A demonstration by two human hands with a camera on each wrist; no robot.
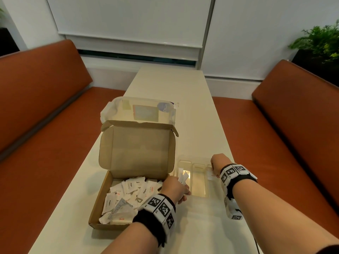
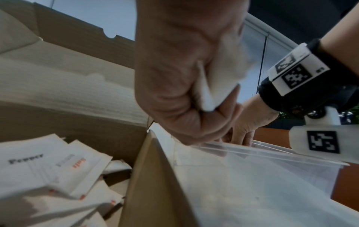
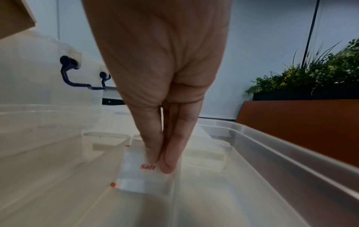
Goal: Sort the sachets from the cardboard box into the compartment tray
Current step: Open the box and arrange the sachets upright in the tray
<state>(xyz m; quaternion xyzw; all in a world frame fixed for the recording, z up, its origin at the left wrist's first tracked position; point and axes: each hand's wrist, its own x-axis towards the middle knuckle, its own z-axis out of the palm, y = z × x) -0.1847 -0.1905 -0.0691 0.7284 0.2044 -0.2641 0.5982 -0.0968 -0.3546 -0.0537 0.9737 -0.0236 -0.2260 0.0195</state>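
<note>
The sorting looks barely begun. The cardboard box [image 1: 128,180] sits lid-up on the worktop [image 1: 183,107], with a deep heap of sachets [image 1: 126,195] printed Salt or Pepper inside. Just beside its right wall stands the clear compartment tray [image 1: 199,195], whose sections show almost nothing in them.

Two deliveries are under way. The left hand [image 1: 174,187] hovers at the tray's left section with its grip clamped on a few white sachets [image 2: 219,83] (their print is hidden, so I cannot tell the kind). The right hand [image 1: 218,164] reaches down into the rightmost section, its fingertips [image 3: 167,165] pinching a Salt sachet [image 3: 143,173] that stands on edge close to the section's divider; whether it touches the floor I cannot tell.

By my judgement nearly the whole heap remains to be sorted.

Behind the box lies a clear storage bin [image 1: 139,110] with a dark latch. Orange benches [image 1: 45,107] flank the worktop, and a potted plant [image 1: 321,41] sits at the far right. The upright lid does not block the short path from box to tray.
</note>
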